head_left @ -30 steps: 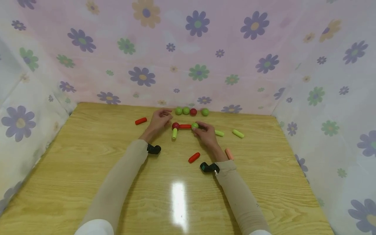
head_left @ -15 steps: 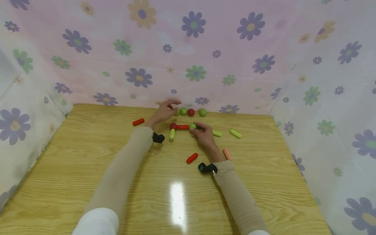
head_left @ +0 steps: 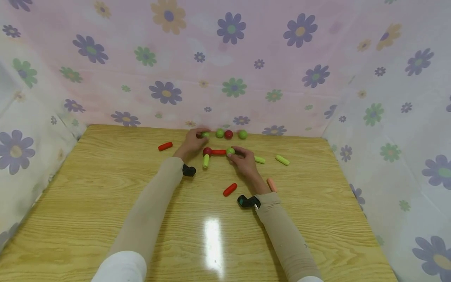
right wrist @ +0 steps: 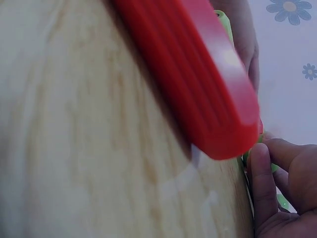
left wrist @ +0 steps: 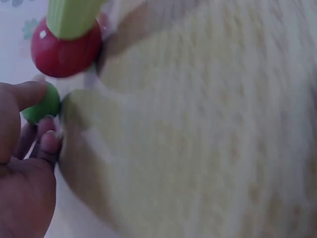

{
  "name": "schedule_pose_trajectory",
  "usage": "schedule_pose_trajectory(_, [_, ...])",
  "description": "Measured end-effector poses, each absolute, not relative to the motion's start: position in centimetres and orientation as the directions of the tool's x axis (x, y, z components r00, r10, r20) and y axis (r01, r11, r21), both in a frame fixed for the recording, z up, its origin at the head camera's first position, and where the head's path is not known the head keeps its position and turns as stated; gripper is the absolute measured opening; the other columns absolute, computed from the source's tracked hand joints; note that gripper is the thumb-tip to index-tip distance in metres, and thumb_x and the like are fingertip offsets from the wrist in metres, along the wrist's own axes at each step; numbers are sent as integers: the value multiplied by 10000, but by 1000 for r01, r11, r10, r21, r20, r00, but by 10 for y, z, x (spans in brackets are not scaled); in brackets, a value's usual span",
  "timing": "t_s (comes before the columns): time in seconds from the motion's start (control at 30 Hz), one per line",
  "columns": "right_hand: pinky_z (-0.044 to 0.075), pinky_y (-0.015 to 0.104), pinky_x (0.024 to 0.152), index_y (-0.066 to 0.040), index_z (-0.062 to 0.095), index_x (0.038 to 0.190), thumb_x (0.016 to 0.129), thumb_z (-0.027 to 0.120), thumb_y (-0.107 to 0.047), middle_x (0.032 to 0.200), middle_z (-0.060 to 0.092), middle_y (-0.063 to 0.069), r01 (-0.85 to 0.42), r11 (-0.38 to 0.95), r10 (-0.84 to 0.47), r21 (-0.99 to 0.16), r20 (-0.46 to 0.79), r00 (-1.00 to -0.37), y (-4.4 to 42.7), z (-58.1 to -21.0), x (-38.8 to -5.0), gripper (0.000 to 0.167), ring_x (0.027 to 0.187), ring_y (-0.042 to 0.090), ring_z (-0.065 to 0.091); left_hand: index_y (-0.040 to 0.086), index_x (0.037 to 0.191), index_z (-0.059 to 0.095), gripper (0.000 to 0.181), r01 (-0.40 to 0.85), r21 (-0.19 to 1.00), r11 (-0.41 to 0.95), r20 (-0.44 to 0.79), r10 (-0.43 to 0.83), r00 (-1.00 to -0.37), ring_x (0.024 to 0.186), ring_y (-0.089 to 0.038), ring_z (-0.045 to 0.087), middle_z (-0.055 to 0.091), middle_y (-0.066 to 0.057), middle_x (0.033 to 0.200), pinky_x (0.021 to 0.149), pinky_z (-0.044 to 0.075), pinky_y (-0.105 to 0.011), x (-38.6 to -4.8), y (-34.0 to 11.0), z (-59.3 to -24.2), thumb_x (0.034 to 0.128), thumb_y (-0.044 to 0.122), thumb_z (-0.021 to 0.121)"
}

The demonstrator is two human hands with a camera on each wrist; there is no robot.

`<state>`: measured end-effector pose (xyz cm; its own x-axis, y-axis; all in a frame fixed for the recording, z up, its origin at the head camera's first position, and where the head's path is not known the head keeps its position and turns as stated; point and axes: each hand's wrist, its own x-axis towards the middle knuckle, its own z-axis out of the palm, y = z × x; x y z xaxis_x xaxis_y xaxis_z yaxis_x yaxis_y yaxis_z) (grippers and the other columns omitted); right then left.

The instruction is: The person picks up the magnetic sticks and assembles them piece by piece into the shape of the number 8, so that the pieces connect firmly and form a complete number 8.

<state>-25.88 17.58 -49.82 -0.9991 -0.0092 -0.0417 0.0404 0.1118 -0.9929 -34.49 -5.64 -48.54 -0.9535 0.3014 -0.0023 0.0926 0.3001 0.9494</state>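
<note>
two hands work near the upper middle of the head view, each grasping something. the left hand pinches a green ball between thumb and fingers, and the left wrist view shows that hold at its left edge. the right hand holds a second green ball between thumb and fingers, just right of the frame's middle. that ball sits at the right end of a red rod, whose left end meets a red ball; a yellow-green rod runs from the red ball toward the bottom of the frame. above them, near the far edge of the wooden table, a third green ball, another red ball and a fourth green ball lie in a row, the last set a little apart. one loose red rod lies left of the left hand, another below the middle. to the right are two more yellow-green rods, one partly hidden by the right hand, and an orange rod beside the right wrist. flowered cloth fills the top.
</note>
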Motion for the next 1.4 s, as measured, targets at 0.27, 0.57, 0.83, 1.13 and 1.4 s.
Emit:
schedule_pose_trajectory(0.27, [558,185,717,20,605,1366,980,670,-52,1309,613,225,52,116,-12,-992,-54,-998,174,-495,-257,398,855,58,649,36,1381,625,392,124,949,288,59,224,-973,957,-190,497,587,-147,1336,837,432,-296,-337,-69,-489,989,55,640])
schedule_pose_trajectory(0.57, [552,177,700,27,605,1365,977,672,-43,1295,608,245,53,105,-7,-993,-54,-999,174,-494,-257,400,808,52,642,-18,1348,613,389,92,929,359,3,241,-971,1176,-313,558,574,-198,1352,993,484,-412,-323,-81,-479,969,54,665])
schedule_pose_trajectory(0.83, [554,178,706,23,607,1363,974,676,-42,1300,613,221,51,103,-9,-993,-52,-999,173,-495,-257,400,812,49,643,-27,1210,683,379,65,878,474,-60,243,-968,1087,-334,631,658,-208,1232,930,522,-423,-300,-98,-466,870,89,805])
schedule_pose_trajectory(1.13, [550,176,696,17,609,1362,972,683,-53,1302,615,218,54,117,3,-992,-54,-999,173,-491,-257,403,787,57,644,19,1157,740,371,120,872,474,-42,316,-948,962,-264,665,702,-167,1172,812,540,-340,-272,-106,-468,821,119,861])
schedule_pose_trajectory(1.4, [546,171,697,21,603,1369,975,679,-55,1305,607,242,52,117,-1,-992,-53,-999,174,-496,-256,409,788,53,640,-3,1183,703,355,148,895,421,15,303,-953,961,-278,688,683,-190,1210,838,562,-362,-256,-107,-478,859,81,820])
